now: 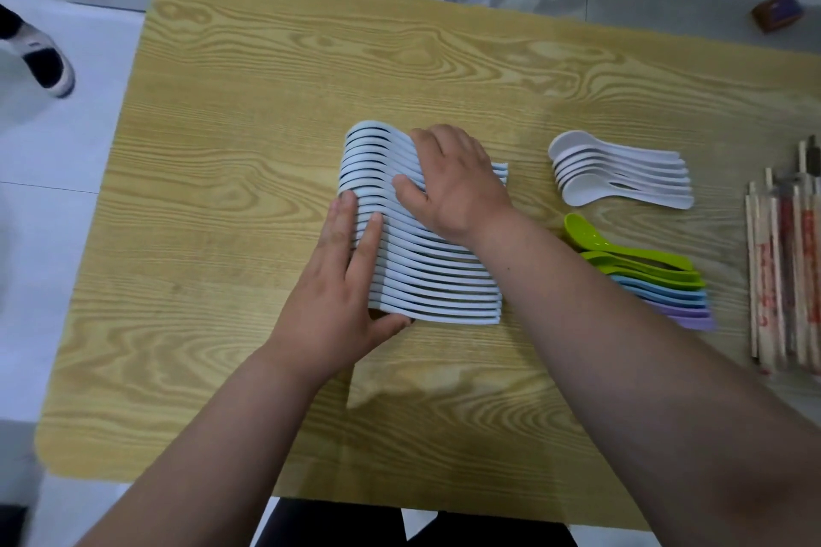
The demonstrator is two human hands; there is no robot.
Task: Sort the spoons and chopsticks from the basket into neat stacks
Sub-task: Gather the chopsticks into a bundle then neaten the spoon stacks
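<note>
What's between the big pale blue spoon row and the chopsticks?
Head view: a stack of white spoons and, nearer, a stack of green, blue and purple spoons.

Worktop, centre: long row of spoons, running near to far. Left hand against its left side; right hand on top of its far half. Right of it: short stack of spoons, far; second row of spoons, near. Right edge: chopsticks.
</note>
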